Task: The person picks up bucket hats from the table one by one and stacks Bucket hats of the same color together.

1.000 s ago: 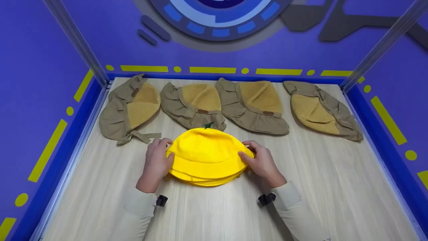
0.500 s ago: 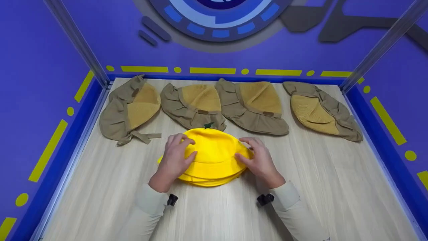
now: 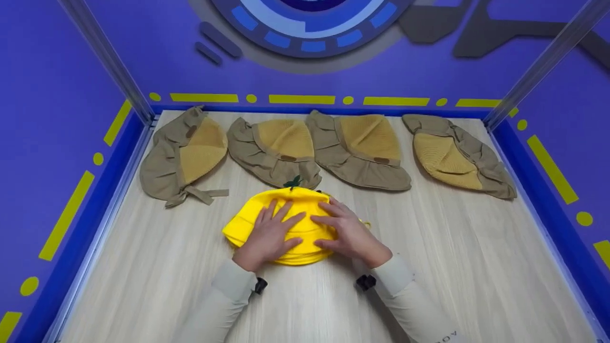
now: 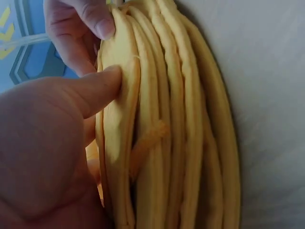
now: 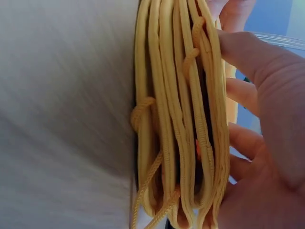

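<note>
A stack of yellow bucket hats (image 3: 245, 224) lies at the middle of the table, the top one bearing a green leaf-like tip (image 3: 292, 182). My left hand (image 3: 269, 236) rests spread on the top hat's left half. From the other side my right hand (image 3: 350, 233) lies on it with fingers fanned out. In the left wrist view the layered brims (image 4: 186, 119) run side by side, and the left thumb (image 4: 97, 90) touches the outermost hat. Yellow cords (image 5: 152, 181) hang out between the brims in the right wrist view.
Along the back edge lie several tan hats with khaki ruffled brims: one at far left (image 3: 205, 155), two in the middle, such as this hat (image 3: 376, 136), and one at right (image 3: 445, 159). Blue-purple panels (image 3: 305, 81) wall in the wooden table (image 3: 452, 267).
Both hands have let go of the hat stack's side edges and moved inward onto the top hat, fingers spreading flat. The top hat's right side now looks drawn in.
</note>
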Demonstrator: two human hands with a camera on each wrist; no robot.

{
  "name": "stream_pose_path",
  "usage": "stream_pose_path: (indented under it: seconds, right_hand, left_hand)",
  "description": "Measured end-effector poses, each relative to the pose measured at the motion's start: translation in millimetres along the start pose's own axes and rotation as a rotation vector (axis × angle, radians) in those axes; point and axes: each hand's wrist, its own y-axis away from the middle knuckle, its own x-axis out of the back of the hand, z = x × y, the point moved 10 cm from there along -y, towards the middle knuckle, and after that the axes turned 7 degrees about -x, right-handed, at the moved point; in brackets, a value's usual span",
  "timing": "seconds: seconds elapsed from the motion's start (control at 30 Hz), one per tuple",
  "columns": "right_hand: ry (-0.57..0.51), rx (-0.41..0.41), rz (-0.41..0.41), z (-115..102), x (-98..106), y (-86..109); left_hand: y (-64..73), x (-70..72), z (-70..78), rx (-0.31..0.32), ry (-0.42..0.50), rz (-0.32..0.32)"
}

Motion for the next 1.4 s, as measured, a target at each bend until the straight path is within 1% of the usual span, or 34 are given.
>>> stream_pose_path:
  seconds: [0.13, 0.23, 0.47, 0.7, 0.87, 0.97, 1.07, 1.27, 1.4]
  right_hand:
    - [-0.019, -0.007, -0.019, -4.1, -7.4, -5.8]
    - [-0.022, -0.016, -0.036, -8.5, -14.5, -10.5]
    - [-0.039, 0.008, -0.064, -28.3, -29.4, -28.8]
    - [0.009, 0.000, -0.097, -50.2, -44.4, -50.5]
    - [0.029, 0.006, -0.104, -61.6, -53.4, -63.1]
    - [0.025, -0.001, -0.116, -63.1, -58.0, -66.5]
    - [0.017, -0.010, -0.124, -61.7, -60.8, -67.3]
    - [-0.007, 0.004, -0.119, -61.0, -60.3, -67.7]
    - [-0.033, 0.007, -0.122, -61.1, -59.8, -68.5]
  left_hand:
    - [3.6, -1.6, -8.7, 0.003, 0.025, -0.005]
    - [9.2, 0.5, -15.1, 0.003, 0.034, 0.001]
    - [24.9, 8.3, -39.9, 0.034, 0.056, 0.034]
    - [38.6, 20.2, -66.5, 0.067, 0.092, 0.055]
    - [44.7, 26.0, -81.1, 0.086, 0.104, 0.062]
    - [45.8, 25.8, -85.2, 0.091, 0.111, 0.055]
    - [45.8, 24.1, -86.1, 0.088, 0.133, 0.047]
    - [45.7, 22.0, -87.6, 0.088, 0.172, 0.077]
    - [45.5, 21.3, -88.9, 0.102, 0.159, 0.113]
